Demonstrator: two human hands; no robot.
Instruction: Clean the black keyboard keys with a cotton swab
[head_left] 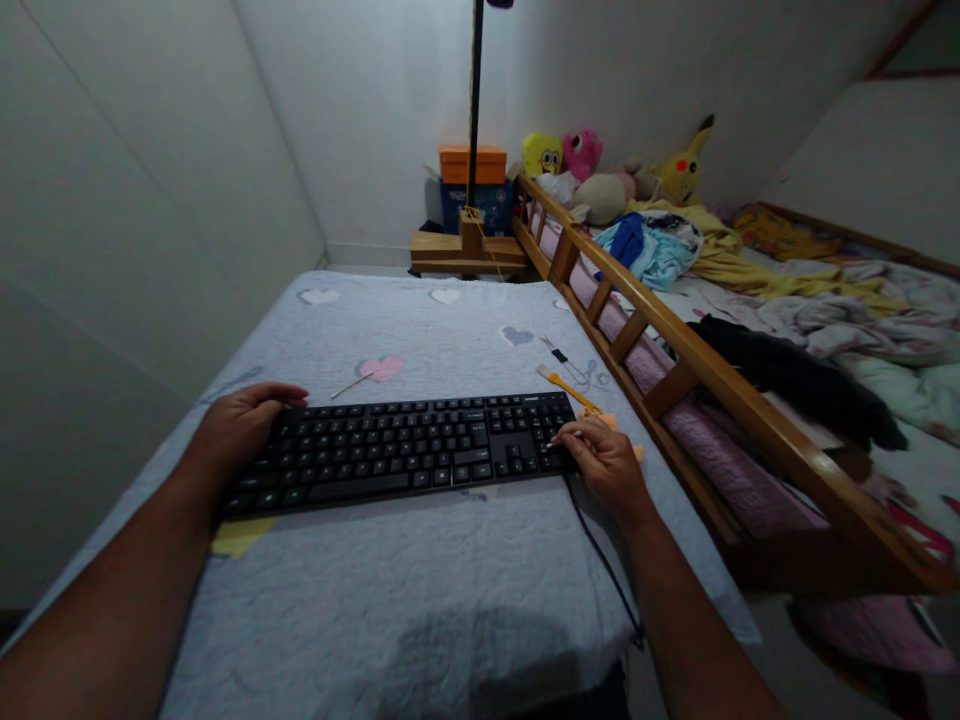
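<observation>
A black keyboard (405,450) lies across a table covered with a pale blue quilted cloth (420,590). My left hand (240,425) grips the keyboard's left end, fingers curled over its top edge. My right hand (604,462) is at the keyboard's right end, pinching a thin white stick-like tool (564,437) whose tip touches the number-pad keys. The keyboard's black cable (600,560) runs under my right wrist toward the table's front edge.
A small brush with an orange handle (566,386), a second thin tool (562,358) and a swab (352,384) lie on the cloth behind the keyboard. A wooden bed rail (675,340) borders the right side, with bedding and plush toys (622,165) beyond. Boxes (472,165) stand at the back.
</observation>
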